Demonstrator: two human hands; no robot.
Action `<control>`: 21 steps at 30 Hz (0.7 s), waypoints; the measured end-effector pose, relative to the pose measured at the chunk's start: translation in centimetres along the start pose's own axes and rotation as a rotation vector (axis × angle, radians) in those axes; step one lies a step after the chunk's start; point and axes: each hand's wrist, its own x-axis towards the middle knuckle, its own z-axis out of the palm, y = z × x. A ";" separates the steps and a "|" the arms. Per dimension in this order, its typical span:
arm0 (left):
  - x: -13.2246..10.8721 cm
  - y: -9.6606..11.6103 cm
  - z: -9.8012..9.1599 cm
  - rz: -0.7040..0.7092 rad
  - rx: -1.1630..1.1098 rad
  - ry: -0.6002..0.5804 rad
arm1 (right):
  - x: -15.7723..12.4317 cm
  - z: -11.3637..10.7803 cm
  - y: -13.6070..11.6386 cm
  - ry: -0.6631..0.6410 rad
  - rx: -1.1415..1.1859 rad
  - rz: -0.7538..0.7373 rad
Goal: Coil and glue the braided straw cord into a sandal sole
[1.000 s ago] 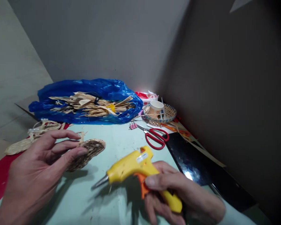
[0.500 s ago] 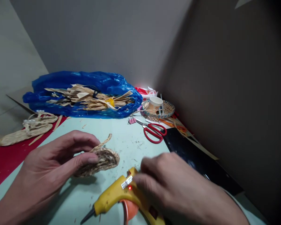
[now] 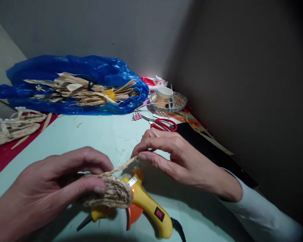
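Observation:
Between the thumb and fingers of my left hand is an oval coil of braided straw, held above the table. The thumb and forefinger of my right hand pinch the free end of the braid, which stretches up and right from the coil. Beneath the coil lies a yellow glue gun with an orange trigger and a small red light lit; the coil hides part of its body. Its dark nozzle points to the lower left.
A blue plastic bag holding straw bundles lies at the back. Red-handled scissors, a pink clip and a woven basket with a paper cup stand behind my right hand. Braided straw pieces lie left.
My right hand has left the glue gun, moved up and taken hold of the braid's end. The braid is now pulled out to the right. The view has tilted down somewhat.

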 end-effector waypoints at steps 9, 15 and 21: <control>0.6 -0.9 0.7 0.082 0.045 -0.089 | -0.8 0.2 -0.7 0.227 -0.622 -0.381; 0.0 -2.1 0.5 -0.080 0.008 -0.121 | -1.2 0.7 -1.5 0.187 -0.564 -0.287; -0.3 -3.2 0.5 -0.094 0.138 -0.160 | -1.5 1.1 -1.7 0.166 -0.475 -0.242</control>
